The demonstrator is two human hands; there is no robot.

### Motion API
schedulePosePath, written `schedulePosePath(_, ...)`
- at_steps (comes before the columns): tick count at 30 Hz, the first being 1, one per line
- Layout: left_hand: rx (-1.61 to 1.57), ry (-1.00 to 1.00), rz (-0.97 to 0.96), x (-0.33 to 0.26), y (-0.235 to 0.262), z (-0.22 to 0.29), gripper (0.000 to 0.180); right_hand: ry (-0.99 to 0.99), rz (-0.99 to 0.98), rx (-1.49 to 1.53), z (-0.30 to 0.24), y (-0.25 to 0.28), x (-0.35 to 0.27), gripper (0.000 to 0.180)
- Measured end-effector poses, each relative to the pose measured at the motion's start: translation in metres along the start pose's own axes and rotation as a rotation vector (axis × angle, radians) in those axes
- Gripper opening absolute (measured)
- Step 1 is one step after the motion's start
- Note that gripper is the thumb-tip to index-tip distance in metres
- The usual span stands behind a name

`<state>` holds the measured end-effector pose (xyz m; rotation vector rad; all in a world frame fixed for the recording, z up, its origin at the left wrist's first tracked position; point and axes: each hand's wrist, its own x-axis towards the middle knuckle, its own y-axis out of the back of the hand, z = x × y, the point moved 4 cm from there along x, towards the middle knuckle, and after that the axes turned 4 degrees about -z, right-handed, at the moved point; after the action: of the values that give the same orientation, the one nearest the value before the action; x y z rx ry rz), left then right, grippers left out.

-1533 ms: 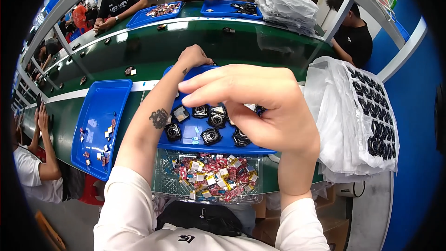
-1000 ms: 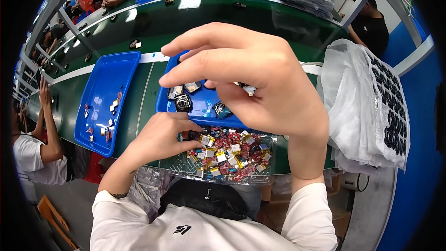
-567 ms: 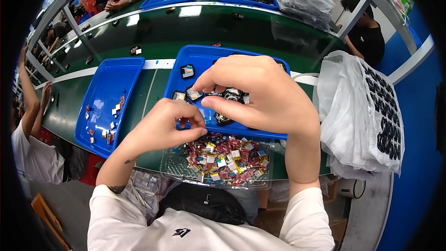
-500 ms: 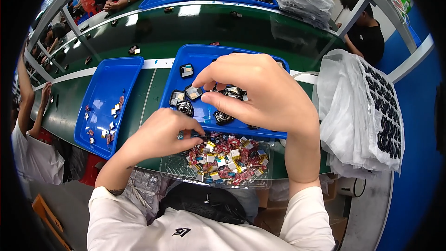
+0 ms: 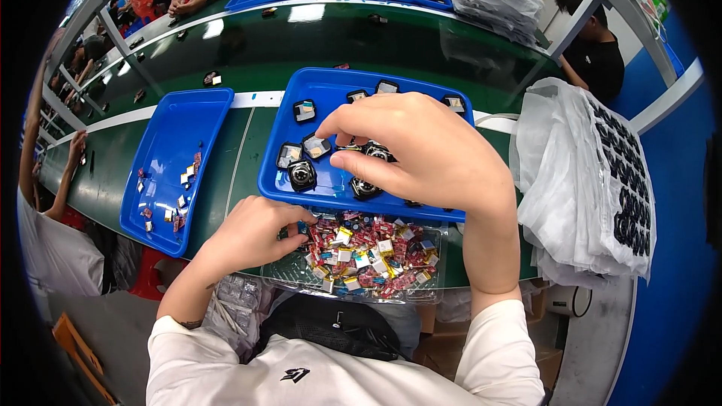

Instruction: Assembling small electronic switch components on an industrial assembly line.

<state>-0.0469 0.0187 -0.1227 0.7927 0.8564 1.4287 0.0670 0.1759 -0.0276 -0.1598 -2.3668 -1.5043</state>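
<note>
My right hand [image 5: 417, 152] hovers above the blue tray [image 5: 267, 173], its thumb and index finger apart with nothing visible between their tips. Under and around it in the tray lie black smartwatch housings [image 5: 302, 174], some with a shiny round back, and open black shells [image 5: 289, 155] with pale insides. My left hand [image 5: 259, 231] is at the left edge of a clear plastic tray [image 5: 432, 293], fingers curled. A small teal bit shows between its thumb and fingers; I cannot make out what it is. The clear tray is heaped with small red, silver and yellow electronic parts [image 5: 368, 256].
Left of me, a second blue tray [image 5: 162, 135] holds a few small parts. Stacked sheets of black pieces in white wrapping [image 5: 579, 180] stand at my right. Beyond runs a green conveyor belt [image 5: 338, 37] with scattered housings; co-workers sit across it. Metal frame bars [image 5: 639, 7] rise at right.
My left hand has drawn back left and slightly toward me, away from the heap of parts. My right hand has barely moved. Housings on the belt have shifted slightly left.
</note>
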Motion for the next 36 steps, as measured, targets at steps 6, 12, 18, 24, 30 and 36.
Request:
schedulePosePath(6, 0.076, -0.331, 0.092, 0.003, -0.003, 0.003, 0.014, -0.032, -0.007, 0.018, 0.003, 0.002, 0.0, 0.024)
schedulePosePath(12, -0.323, -0.263, 0.314, 0.013, 0.034, 0.016, 0.009, 0.046, 0.012, 0.133, 0.003, 0.006, 0.0, 0.019)
schedulePosePath(18, -1.044, -0.429, 0.536, 0.045, 0.064, 0.047, 0.013, 0.105, 0.191, 0.348, 0.0, 0.037, -0.011, 0.019)
schedulePosePath(24, -0.956, -0.534, 0.657, 0.069, 0.082, 0.079, 0.041, 0.051, 0.47, 0.426, -0.001, 0.051, -0.018, 0.011)
schedulePosePath(30, -0.794, -0.596, 0.744, 0.078, 0.092, 0.092, 0.037, -0.127, 0.586, 0.644, 0.002, 0.052, -0.024, 0.013)
schedulePosePath(36, -0.81, -0.515, 0.656, 0.078, 0.102, 0.073, 0.02, -0.122, 0.573, 0.526, 0.006, 0.048, -0.016, 0.011)
